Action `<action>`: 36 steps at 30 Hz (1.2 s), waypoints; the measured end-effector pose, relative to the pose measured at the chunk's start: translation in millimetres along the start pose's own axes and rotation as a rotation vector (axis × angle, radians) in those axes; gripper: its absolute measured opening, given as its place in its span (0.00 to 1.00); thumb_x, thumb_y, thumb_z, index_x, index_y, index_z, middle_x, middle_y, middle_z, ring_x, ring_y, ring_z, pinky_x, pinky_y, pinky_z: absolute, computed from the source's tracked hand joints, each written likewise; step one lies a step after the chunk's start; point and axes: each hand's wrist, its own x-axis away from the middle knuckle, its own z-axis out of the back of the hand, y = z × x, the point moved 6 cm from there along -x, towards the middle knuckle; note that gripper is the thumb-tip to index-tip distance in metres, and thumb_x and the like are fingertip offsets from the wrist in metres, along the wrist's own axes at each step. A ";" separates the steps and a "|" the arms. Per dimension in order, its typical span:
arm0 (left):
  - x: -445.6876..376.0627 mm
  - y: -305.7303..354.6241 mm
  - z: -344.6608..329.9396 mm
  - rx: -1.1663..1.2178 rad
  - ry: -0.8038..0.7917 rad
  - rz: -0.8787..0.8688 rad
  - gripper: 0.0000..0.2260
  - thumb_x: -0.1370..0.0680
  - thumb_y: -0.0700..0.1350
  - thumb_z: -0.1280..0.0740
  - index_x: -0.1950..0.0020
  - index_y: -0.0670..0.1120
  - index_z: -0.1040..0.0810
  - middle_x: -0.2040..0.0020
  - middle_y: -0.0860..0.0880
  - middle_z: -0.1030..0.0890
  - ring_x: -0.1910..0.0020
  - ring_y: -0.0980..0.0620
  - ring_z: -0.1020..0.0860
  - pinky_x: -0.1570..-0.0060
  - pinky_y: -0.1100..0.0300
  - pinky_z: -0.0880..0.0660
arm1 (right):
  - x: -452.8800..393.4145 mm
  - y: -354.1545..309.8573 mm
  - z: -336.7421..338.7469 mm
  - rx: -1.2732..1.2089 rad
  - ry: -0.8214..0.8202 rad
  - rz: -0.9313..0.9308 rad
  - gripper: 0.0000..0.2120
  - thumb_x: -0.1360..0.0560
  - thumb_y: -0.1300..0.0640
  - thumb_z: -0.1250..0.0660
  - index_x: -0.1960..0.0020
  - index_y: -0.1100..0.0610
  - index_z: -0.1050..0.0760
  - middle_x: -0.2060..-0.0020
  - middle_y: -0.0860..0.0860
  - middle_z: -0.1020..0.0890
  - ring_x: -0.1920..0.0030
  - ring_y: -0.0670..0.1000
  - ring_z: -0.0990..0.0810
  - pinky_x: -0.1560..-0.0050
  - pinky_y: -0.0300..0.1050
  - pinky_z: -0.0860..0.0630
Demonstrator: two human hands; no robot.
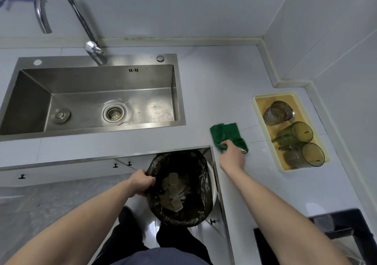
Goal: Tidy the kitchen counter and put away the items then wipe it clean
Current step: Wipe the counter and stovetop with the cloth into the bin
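Green cloth (228, 135): lies bunched on the grey counter (204, 93), between the sink and the tray, near the counter's inner corner.
Right hand (232, 153): fingers curled round the cloth's near edge, gripping it against the counter.
Left hand (142, 181): grips the rim of the black bin liner (195, 162).
Bin (212, 185): white, below the counter edge, scraps inside.
Tray (257, 109): cream, holding three tinted glass cups lying on their sides.
Sink (98, 130): steel, with a curved tap (61, 1) behind.
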 end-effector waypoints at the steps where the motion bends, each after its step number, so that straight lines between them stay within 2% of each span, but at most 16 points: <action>1: -0.1 0.0 -0.3 -0.001 -0.001 0.001 0.09 0.26 0.39 0.33 0.48 0.40 0.20 0.50 0.38 0.16 0.54 0.40 0.15 0.56 0.45 0.15 | 10.7 -10.0 -7.4 -0.004 -0.020 0.030 0.18 0.23 0.65 0.37 0.39 0.47 0.23 0.48 0.51 0.15 0.53 0.54 0.19 0.55 0.43 0.24; 6: 0.4 2.0 -1.2 -0.013 -0.016 -0.001 0.08 0.25 0.39 0.33 0.46 0.41 0.21 0.49 0.39 0.16 0.53 0.41 0.15 0.56 0.47 0.15 | 60.2 -38.4 -44.8 -0.134 -0.216 0.167 0.16 0.20 0.61 0.38 0.41 0.43 0.22 0.44 0.48 0.17 0.45 0.53 0.19 0.46 0.44 0.23; 10: 0.9 1.5 0.2 -0.025 -0.019 0.000 0.09 0.25 0.40 0.32 0.46 0.41 0.21 0.50 0.39 0.16 0.53 0.41 0.15 0.57 0.47 0.15 | 83.8 -45.2 -46.9 -0.252 -0.258 0.221 0.15 0.21 0.59 0.38 0.42 0.40 0.22 0.47 0.46 0.17 0.49 0.50 0.19 0.47 0.45 0.21; 14: 1.9 1.3 0.9 -0.028 -0.012 0.000 0.08 0.26 0.39 0.32 0.48 0.40 0.21 0.51 0.38 0.16 0.54 0.39 0.15 0.56 0.45 0.15 | 77.2 -41.1 -3.0 -0.398 -0.147 0.193 0.15 0.21 0.62 0.37 0.43 0.44 0.20 0.48 0.43 0.17 0.47 0.46 0.20 0.45 0.38 0.25; 21: 0.2 -3.2 -2.4 -0.035 -0.026 -0.009 0.10 0.27 0.40 0.30 0.46 0.40 0.21 0.51 0.38 0.15 0.55 0.40 0.14 0.57 0.44 0.15 | 53.6 -0.3 88.7 -0.559 0.135 0.140 0.15 0.20 0.64 0.36 0.40 0.48 0.20 0.46 0.43 0.18 0.45 0.44 0.22 0.43 0.38 0.26; 26: 1.1 0.1 -3.1 -0.071 -0.017 -0.030 0.10 0.27 0.39 0.31 0.47 0.38 0.20 0.52 0.37 0.15 0.56 0.39 0.14 0.57 0.45 0.15 | 34.7 42.9 100.4 -0.389 0.243 0.068 0.16 0.21 0.65 0.37 0.37 0.52 0.21 0.42 0.50 0.17 0.43 0.51 0.21 0.40 0.44 0.25; 29: 3.3 2.0 -4.7 -0.073 -0.015 -0.033 0.09 0.27 0.37 0.32 0.48 0.38 0.19 0.53 0.36 0.15 0.57 0.39 0.14 0.58 0.45 0.15 | 33.4 69.6 70.0 -0.248 0.132 -0.052 0.16 0.20 0.64 0.38 0.36 0.51 0.22 0.40 0.55 0.18 0.42 0.57 0.20 0.41 0.46 0.24; 31: 2.5 0.7 -4.4 -0.079 -0.012 -0.031 0.08 0.27 0.37 0.32 0.49 0.38 0.20 0.53 0.37 0.15 0.58 0.39 0.14 0.60 0.48 0.15 | 47.9 77.9 39.3 -0.195 0.029 -0.129 0.16 0.20 0.62 0.38 0.36 0.49 0.22 0.39 0.56 0.19 0.43 0.58 0.20 0.44 0.47 0.22; 36: 1.7 0.9 -3.4 -0.109 -0.012 -0.034 0.09 0.27 0.39 0.30 0.48 0.39 0.19 0.53 0.38 0.15 0.58 0.40 0.14 0.61 0.48 0.15 | 93.5 39.0 -9.7 -0.222 -0.062 -0.070 0.15 0.20 0.60 0.38 0.37 0.46 0.22 0.43 0.51 0.17 0.49 0.54 0.18 0.51 0.42 0.26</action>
